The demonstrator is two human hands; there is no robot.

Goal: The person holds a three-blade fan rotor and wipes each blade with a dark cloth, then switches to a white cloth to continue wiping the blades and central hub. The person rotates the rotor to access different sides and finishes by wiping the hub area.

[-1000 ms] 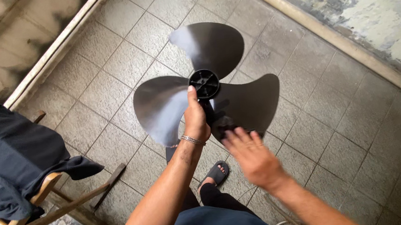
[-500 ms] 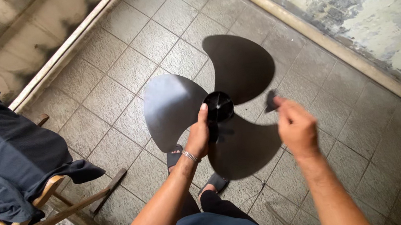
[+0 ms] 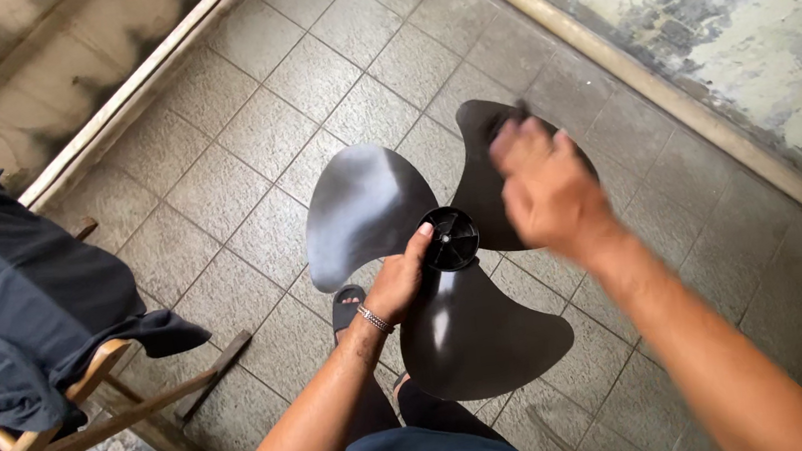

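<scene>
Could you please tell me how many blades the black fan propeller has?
3. One blade extends to the upper left of the hub, one points down toward the person, and one at the upper right is largely covered by the right hand.

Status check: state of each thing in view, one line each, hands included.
fan blade: dark, three-lobed, held up above the floor by its hub
left hand: grip shut at the fan blade's hub, thumb up along it
right hand: blurred, over the upper right lobe, something small and dark at the fingertips
dark cloth: draped over the wooden chair
sandal: on foot, flat on the tiled floor
</scene>
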